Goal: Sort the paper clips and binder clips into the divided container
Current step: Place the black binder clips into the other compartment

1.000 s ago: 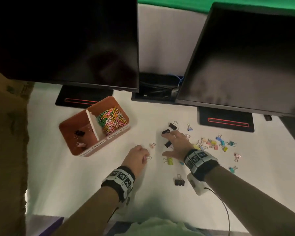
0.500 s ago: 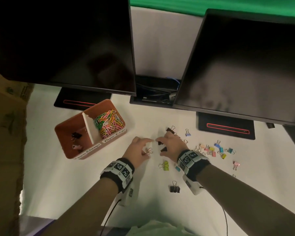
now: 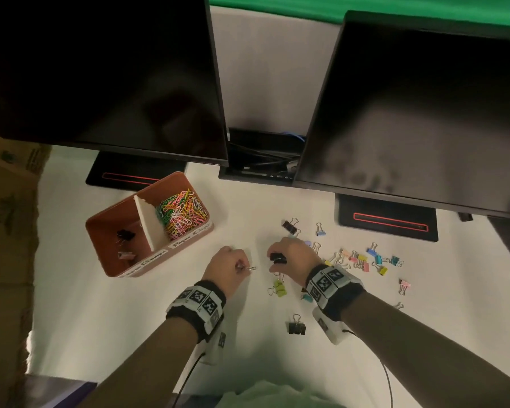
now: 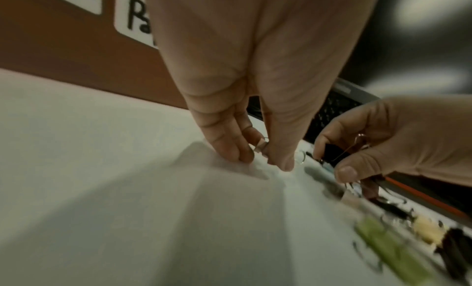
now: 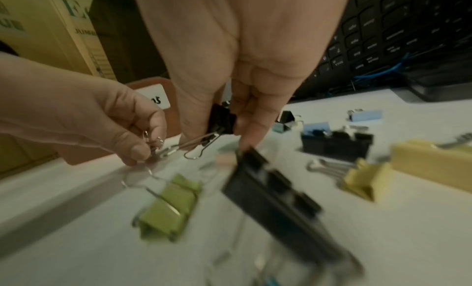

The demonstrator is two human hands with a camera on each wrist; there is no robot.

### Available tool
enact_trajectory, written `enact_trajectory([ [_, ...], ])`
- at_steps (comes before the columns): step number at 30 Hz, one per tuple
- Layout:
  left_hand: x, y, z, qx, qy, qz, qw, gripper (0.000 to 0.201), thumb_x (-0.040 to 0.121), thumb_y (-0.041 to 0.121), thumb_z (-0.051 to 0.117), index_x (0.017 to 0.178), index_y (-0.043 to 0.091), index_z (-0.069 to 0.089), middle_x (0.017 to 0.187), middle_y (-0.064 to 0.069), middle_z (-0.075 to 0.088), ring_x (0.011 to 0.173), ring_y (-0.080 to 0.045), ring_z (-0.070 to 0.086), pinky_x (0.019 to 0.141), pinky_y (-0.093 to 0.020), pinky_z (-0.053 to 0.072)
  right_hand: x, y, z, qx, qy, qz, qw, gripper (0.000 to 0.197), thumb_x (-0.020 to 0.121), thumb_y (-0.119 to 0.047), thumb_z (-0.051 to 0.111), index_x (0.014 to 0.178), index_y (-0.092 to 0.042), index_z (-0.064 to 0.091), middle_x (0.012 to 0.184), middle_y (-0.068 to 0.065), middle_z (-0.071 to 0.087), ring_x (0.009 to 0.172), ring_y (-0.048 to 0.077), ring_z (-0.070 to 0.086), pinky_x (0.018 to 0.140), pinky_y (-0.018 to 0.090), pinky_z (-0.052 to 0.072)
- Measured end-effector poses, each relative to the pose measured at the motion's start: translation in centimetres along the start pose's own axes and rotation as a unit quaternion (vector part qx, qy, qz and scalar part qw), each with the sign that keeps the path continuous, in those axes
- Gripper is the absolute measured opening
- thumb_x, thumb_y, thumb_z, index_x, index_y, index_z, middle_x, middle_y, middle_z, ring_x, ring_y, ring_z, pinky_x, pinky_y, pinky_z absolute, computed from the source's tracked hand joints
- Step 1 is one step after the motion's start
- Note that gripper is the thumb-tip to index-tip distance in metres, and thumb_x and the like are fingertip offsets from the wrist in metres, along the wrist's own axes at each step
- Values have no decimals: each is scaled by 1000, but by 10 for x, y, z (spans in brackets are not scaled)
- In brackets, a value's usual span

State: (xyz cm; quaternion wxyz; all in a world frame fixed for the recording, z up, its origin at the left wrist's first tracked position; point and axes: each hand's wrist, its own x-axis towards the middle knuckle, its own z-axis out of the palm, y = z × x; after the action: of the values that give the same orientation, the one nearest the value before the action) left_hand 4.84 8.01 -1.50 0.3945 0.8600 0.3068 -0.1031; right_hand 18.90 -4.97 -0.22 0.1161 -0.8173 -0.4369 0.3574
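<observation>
Right hand (image 3: pixel 289 257) fingers (image 5: pixel 253 127) pinch a black binder clip (image 5: pixel 220 121) above the worktop (image 3: pixel 130 319). Left hand (image 3: pixel 227 267) fingers (image 4: pixel 230 147) pinch a small clip (image 3: pixel 249 268) at worktop level.

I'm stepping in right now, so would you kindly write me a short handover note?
Left hand: pinches a small binder clip at the table.
Right hand: holds a black binder clip.
Container: paper clips fill the right compartment; two binder clips sit in the left.
Left: drop both held clips into the left compartment, then clear the loose binder clips to the right.
</observation>
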Motion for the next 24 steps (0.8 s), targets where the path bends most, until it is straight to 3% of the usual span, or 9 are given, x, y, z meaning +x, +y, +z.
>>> enact_trajectory([
  [2, -8, 0, -13, -29, 25, 5, 999, 10, 76, 12, 70, 79, 18, 63, 86, 0, 53, 77, -16, 58, 78, -23, 49, -2, -11, -4, 12, 22, -17, 1000, 31, 84, -30, 66, 112, -20, 59, 107, 3, 59, 99, 20, 55, 88, 32, 47],
  [5, -26, -4, -46, -68, 68, 22, 995, 16, 76, 12, 72, 77, 24, 62, 84, 4, 57, 73, -4, 57, 70, -11, 44, 0, -43, -12, 48, 42, -59, 996, 32, 83, -30, 67, 113, -21, 58, 105, 2, 57, 94, 20, 57, 86, 34, 49],
  [10, -61, -35, -123, -29, 173, -10, 984, 12, 76, 17, 74, 82, 23, 65, 88, 7, 52, 71, 0, 54, 66, -12, 40, 19, -128, -17, 90, 41, -157, 983, 36, 82, -26, 68, 116, -22, 56, 113, 2, 56, 100, 17, 55, 90, 29, 46],
  [13, -66, -74, -158, -84, 240, -68, 965, 20, 76, 17, 73, 73, 33, 61, 85, -1, 62, 70, -16, 62, 69, -31, 53, 39, -181, -13, 101, 51, -203, 973, 32, 82, -25, 68, 112, -21, 56, 114, 2, 57, 102, 18, 55, 91, 33, 48],
  [17, -62, -96, -177, -161, 272, -129, 940, 10, 84, 17, 64, 93, 22, 63, 93, -7, 69, 81, -21, 66, 78, -38, 57, 61, -230, -5, 125, 53, -189, 972, 44, 84, -27, 66, 125, -20, 51, 122, 7, 54, 110, 23, 54, 96, 36, 45],
  [20, -59, -92, -182, -118, 296, -106, 942, 19, 91, 20, 52, 108, 16, 61, 105, -8, 68, 95, -24, 63, 90, -43, 51, 65, -236, -3, 154, 41, -178, 971, 56, 84, -34, 65, 135, -23, 43, 133, 6, 48, 112, 23, 55, 96, 36, 48],
  [24, -63, -71, -172, -126, 300, -39, 945, 16, 92, 23, 50, 104, 23, 61, 103, -2, 65, 93, -17, 61, 85, -36, 51, 48, -199, -9, 149, 53, -180, 971, 44, 88, -40, 57, 129, -26, 48, 129, -2, 49, 102, 15, 59, 88, 33, 53],
])
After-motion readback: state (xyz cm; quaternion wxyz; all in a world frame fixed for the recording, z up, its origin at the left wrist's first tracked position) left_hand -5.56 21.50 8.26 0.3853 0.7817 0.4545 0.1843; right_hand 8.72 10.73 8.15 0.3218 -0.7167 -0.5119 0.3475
